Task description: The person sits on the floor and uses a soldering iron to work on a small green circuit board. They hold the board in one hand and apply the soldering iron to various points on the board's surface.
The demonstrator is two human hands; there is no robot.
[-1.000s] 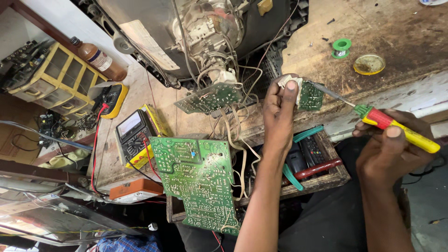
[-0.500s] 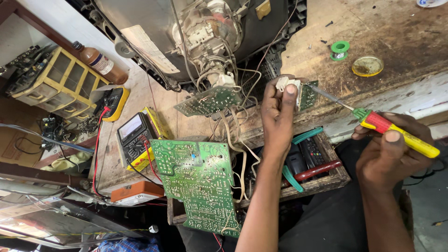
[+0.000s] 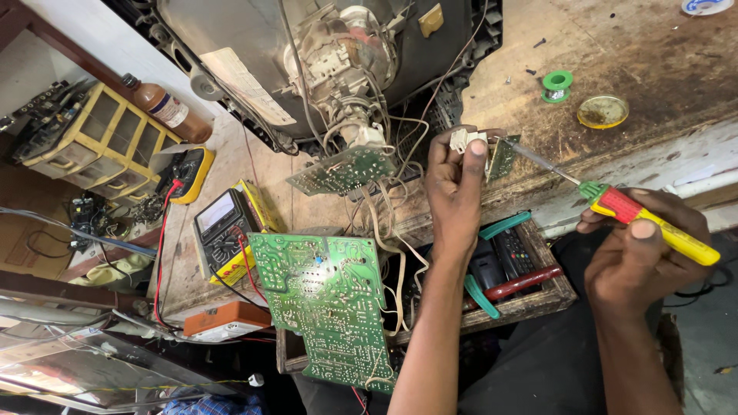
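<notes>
The left hand [image 3: 455, 180] is raised over the workbench [image 3: 653, 61]; its fingers are closed around a small green circuit board [image 3: 503, 156] with a white part at its top, and the thumb presses on that part. The right hand [image 3: 642, 246] is wrapped tightly around the yellow and red handle of a soldering iron [image 3: 646, 219]; the thin metal tip of the iron reaches to the edge of the small board. Below the left forearm lies a large green circuit board [image 3: 327, 307], joined by pale wires to the open back of a picture tube [image 3: 338, 54]; a yellow multimeter [image 3: 223, 234] stands just beside it. A green solder spool [image 3: 556, 83] and a round tin [image 3: 603, 111] lie on the bench, well apart from the hands.
</notes>
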